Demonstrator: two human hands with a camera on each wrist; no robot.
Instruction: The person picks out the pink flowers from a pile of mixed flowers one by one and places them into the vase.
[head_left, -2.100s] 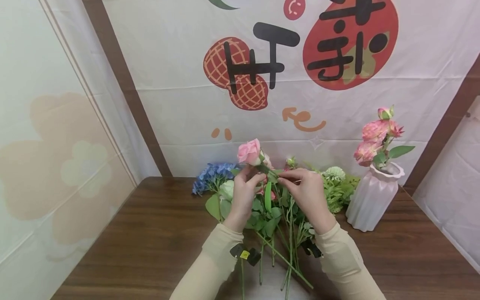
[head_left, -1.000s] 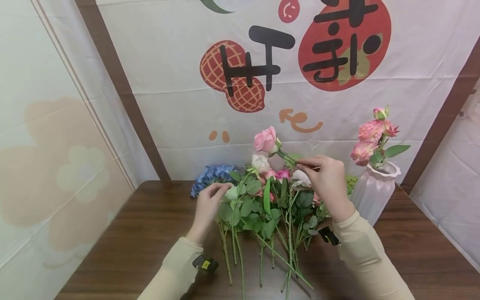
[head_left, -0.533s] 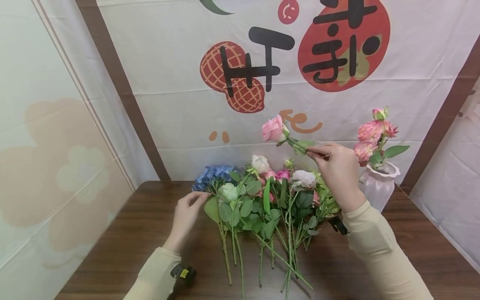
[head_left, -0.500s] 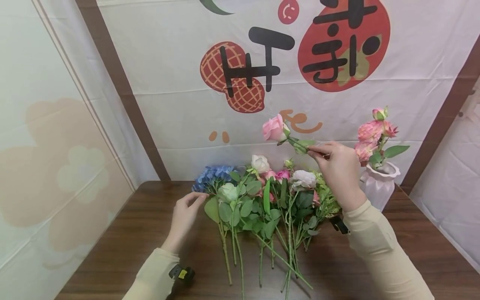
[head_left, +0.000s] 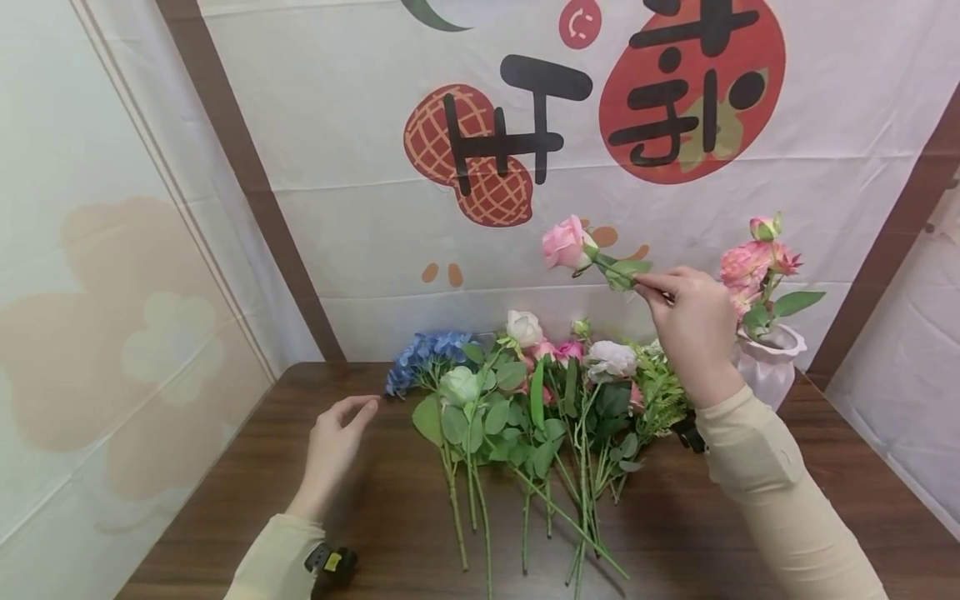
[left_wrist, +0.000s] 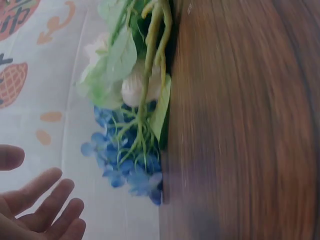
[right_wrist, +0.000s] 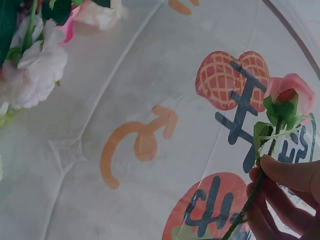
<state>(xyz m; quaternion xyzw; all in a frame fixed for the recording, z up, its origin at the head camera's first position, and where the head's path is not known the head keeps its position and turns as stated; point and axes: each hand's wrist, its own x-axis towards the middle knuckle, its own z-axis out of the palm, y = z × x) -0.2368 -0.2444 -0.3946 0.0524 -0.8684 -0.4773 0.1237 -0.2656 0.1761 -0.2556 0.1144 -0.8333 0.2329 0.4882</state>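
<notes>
A pink rose (head_left: 567, 243) is up in the air above the flower pile, its bloom tilted to the left. My right hand (head_left: 692, 329) pinches its green stem between thumb and fingers, as the right wrist view also shows on the stem (right_wrist: 253, 192). My left hand (head_left: 335, 446) is over the left part of the table, holding nothing, its fingers loosely bent. Nearest to it lies a blue hydrangea (head_left: 427, 358). In the left wrist view the fingers (left_wrist: 50, 200) are spread apart, clear of the hydrangea's petals.
Several flowers with crossing stems lie mid-table, among them a pale green rose (head_left: 459, 386), a white rose (head_left: 524, 328) and a whitish bloom (head_left: 611, 361). A white fluted vase (head_left: 772, 371) with pink flowers (head_left: 746, 265) stands at the right, partly behind my right arm. A printed cloth (head_left: 360, 225) hangs behind.
Both hands were at the pink rose; the left has let go and moved left and down over the table. My right hand has carried the rose up and to the right.
</notes>
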